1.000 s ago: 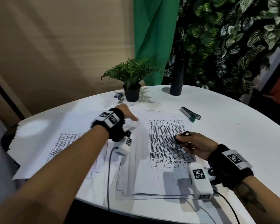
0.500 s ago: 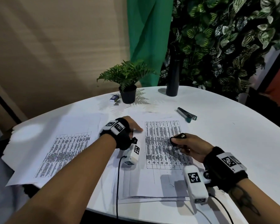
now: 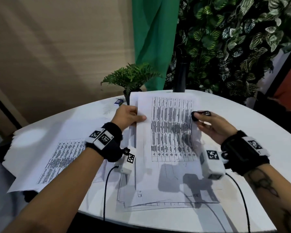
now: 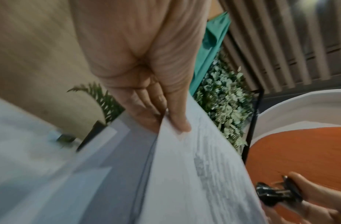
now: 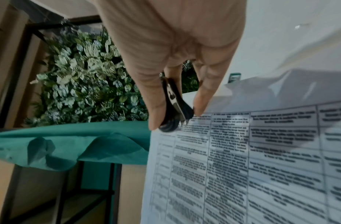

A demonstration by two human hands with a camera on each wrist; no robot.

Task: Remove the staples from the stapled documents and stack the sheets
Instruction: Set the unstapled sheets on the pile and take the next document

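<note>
The print on the white sheets of table-ruled paper (image 3: 171,130) is too blurred to read. The left hand (image 3: 128,116) pinches their left edge, lifting the far end off the round white desk (image 3: 242,118). The right hand (image 3: 212,126) grips a small black staple remover (image 3: 199,114) at their right edge; the desk's right side lies bare.

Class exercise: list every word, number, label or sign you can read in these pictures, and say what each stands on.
None can be read.
Lifted printed sheet: table text, too blurred.
Flat sheet on the table: too small.
Small blue box: label unreadable.
Wrist markers: black-and-white code patterns, no words.
</note>
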